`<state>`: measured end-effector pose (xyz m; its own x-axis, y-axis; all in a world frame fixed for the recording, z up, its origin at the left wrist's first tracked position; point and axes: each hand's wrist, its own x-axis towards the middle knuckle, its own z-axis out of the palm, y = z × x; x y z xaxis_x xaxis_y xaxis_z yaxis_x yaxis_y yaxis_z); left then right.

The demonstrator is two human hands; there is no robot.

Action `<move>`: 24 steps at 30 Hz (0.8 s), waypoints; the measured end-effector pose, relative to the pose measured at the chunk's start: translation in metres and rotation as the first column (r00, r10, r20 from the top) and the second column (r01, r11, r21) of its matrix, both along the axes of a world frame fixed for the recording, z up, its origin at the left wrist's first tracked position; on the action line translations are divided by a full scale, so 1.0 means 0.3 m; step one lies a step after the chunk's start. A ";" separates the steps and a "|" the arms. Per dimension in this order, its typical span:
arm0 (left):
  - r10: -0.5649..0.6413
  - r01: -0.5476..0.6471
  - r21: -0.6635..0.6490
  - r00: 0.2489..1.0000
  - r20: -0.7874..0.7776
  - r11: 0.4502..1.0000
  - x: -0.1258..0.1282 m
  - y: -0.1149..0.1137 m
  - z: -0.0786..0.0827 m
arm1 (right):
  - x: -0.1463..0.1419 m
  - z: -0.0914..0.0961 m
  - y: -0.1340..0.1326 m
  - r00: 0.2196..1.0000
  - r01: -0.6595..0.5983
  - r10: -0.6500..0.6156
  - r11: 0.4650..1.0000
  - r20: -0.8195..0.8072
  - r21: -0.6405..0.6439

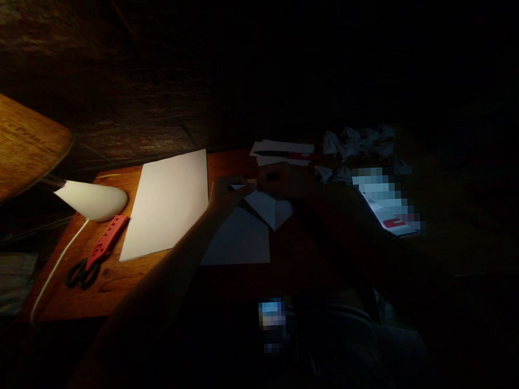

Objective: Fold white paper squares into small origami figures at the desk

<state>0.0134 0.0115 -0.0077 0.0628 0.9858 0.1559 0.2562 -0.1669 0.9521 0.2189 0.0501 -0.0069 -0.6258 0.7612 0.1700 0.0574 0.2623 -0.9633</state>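
Between my hands is a folded piece of white paper (272, 210) with slanted creases and a point facing me. My left hand (230, 191) is closed on its left side, fingers curled. On the other side my right hand (280, 181) is closed at the paper's upper edge, dim in shadow. Beneath them a flat white sheet (240, 241) lies on the wooden table (90, 299). Further left, a brightly lit stack or sheet of white paper (169, 204) lies near my left forearm.
A white lamp (94, 200) with a cord stands at left, near scissors (82, 274) with a red perforated cover. Behind my hands, a red-handled knife (298, 155) rests on papers (283, 144). Several folded paper pieces (356, 141) and a device with a blurred-out screen (384, 200) lie right.
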 end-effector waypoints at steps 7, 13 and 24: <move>0.099 -0.100 0.006 0.993 0.066 0.995 -0.013 0.014 -0.012 | -0.009 -0.013 0.012 0.998 0.064 -0.064 0.998 -0.008 0.022; 0.100 -0.101 0.007 0.992 0.082 0.995 -0.012 0.014 -0.012 | -0.007 -0.020 0.018 0.994 0.102 -0.102 0.995 -0.032 -0.013; 0.190 -0.193 0.017 0.974 0.125 0.981 -0.019 0.024 -0.021 | -0.013 -0.041 0.024 0.982 0.167 -0.171 0.985 -0.082 -0.049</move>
<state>0.0078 0.0187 -0.0139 -0.1479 0.9727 0.1788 0.1679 -0.1535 0.9738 0.2149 0.0574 -0.0193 -0.4719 0.8623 0.1836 0.0141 0.2156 -0.9764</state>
